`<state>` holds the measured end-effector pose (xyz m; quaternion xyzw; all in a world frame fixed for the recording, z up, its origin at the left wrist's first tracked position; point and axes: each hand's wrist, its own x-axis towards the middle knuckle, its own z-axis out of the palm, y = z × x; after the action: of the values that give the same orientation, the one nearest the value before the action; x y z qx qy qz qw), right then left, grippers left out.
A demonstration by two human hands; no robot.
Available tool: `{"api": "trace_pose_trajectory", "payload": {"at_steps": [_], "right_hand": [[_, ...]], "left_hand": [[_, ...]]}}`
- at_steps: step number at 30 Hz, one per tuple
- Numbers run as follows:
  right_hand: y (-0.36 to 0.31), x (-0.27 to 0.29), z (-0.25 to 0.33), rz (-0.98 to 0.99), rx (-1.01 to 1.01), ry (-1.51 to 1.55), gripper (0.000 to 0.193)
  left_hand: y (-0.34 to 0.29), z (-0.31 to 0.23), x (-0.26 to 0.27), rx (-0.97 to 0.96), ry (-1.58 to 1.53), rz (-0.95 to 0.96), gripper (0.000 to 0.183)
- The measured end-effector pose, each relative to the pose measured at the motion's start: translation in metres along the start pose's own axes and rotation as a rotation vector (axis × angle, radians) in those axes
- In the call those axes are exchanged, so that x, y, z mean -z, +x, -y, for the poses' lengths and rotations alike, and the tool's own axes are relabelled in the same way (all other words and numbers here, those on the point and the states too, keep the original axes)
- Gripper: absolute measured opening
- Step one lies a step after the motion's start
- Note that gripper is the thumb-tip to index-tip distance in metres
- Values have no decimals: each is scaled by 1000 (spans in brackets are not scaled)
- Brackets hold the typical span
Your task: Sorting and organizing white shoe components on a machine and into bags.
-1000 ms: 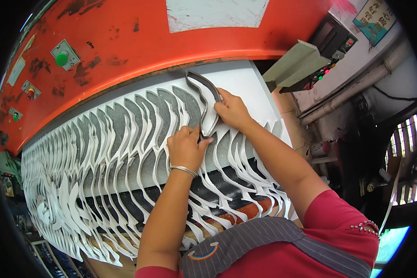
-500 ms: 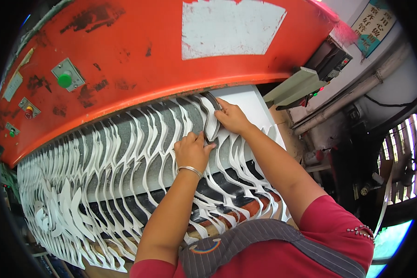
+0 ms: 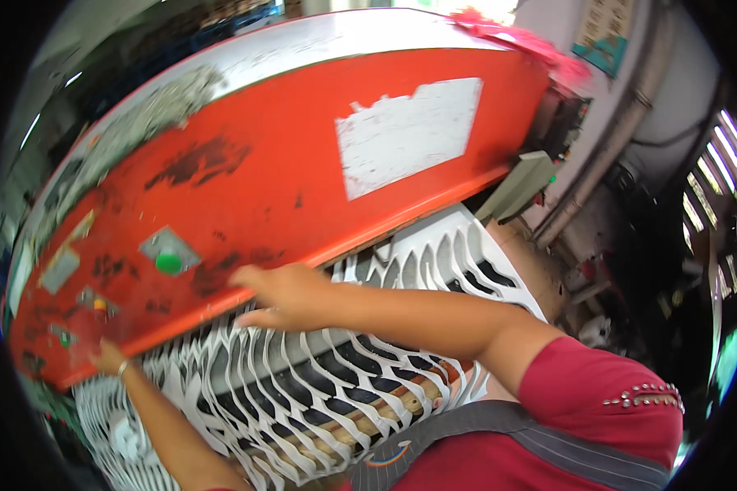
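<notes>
My right hand (image 3: 285,296) is in front of the red machine panel (image 3: 303,164), over the cut white sheet (image 3: 282,368). Its fingers and thumb are apart and nothing is in them. Far to the left, my left hand (image 3: 107,358) is at the panel's lower edge, near a small green button (image 3: 62,335). Motion smears its fingers, so their pose is unclear. The sheet is cut into wavy white strips with long openings, through which dark and grey surfaces show. No curved cutting die can be made out now.
A large green button (image 3: 169,263) sits on a metal plate between my hands. A red and yellow knob (image 3: 99,305) is to its left. Grey-green machine bracket (image 3: 516,186) juts out at the right, with pink plastic (image 3: 524,41) above it and a wall pipe (image 3: 606,155) beyond.
Both hands have let go of the curved cutting die. My left hand has moved far left to the panel, and my right hand has swung left. The view has shifted, showing more of the machine's top.
</notes>
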<state>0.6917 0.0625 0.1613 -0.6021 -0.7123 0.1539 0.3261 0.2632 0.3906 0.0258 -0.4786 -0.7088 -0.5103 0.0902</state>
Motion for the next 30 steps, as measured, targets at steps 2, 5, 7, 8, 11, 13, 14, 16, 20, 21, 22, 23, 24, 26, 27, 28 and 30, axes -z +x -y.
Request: {"api": "trace_pose_trajectory", "payload": {"at_steps": [2, 5, 7, 8, 11, 13, 14, 16, 20, 21, 22, 23, 24, 26, 27, 28, 30], "right_hand": [[33, -3, 37, -162, 83, 103, 55], [81, -17, 38, -238, 38, -32, 46], [92, -17, 52, -194, -28, -47, 43], [87, -24, 59, -200, -4, -32, 42], [64, -35, 75, -138, 64, 55, 39], [24, -26, 40, -68, 31, 30, 36], [6, -17, 34, -47, 47, 8, 34], [-44, -1, 22, 140, 32, -25, 30], [-118, -3, 35, 501, -77, -77, 31], [-136, -5, 31, 572, -131, -128, 32], [-154, -8, 27, 640, -189, -184, 33], [-175, -13, 20, 585, -165, -184, 36], [-188, -17, 15, 629, -90, -168, 38], [-215, -34, 5, 406, 40, -341, 28], [-222, -38, 9, 373, 57, -375, 28], [-229, -41, 11, 342, 75, -408, 27], [-238, -42, 19, 301, 32, -437, 28]], "left_hand": [[75, 21, 31, 201, 144, -107, 60], [69, -7, 9, 341, -74, -30, 64], [93, 14, 48, 216, -215, 140, 56], [99, 31, 71, 159, -276, 227, 52], [100, 54, 136, 31, -318, 410, 48], [12, 18, 116, -226, -103, 597, 48], [-19, -6, 121, -370, -164, 732, 42], [-140, -114, 183, -243, -344, 934, 30], [-300, -173, 285, -784, -664, 1241, 12], [-325, -192, 297, -799, -691, 1287, 16], [-345, -205, 302, -816, -723, 1331, 21], [-358, -208, 303, -849, -764, 1330, 21], [-373, -201, 301, -932, -565, 1287, 30], [-393, -202, 297, -1046, -389, 1246, 40], [-390, -201, 301, -1092, -243, 1242, 41], [-390, -203, 303, -1135, -94, 1229, 42], [-391, -208, 305, -1174, -244, 1074, 33]]}}
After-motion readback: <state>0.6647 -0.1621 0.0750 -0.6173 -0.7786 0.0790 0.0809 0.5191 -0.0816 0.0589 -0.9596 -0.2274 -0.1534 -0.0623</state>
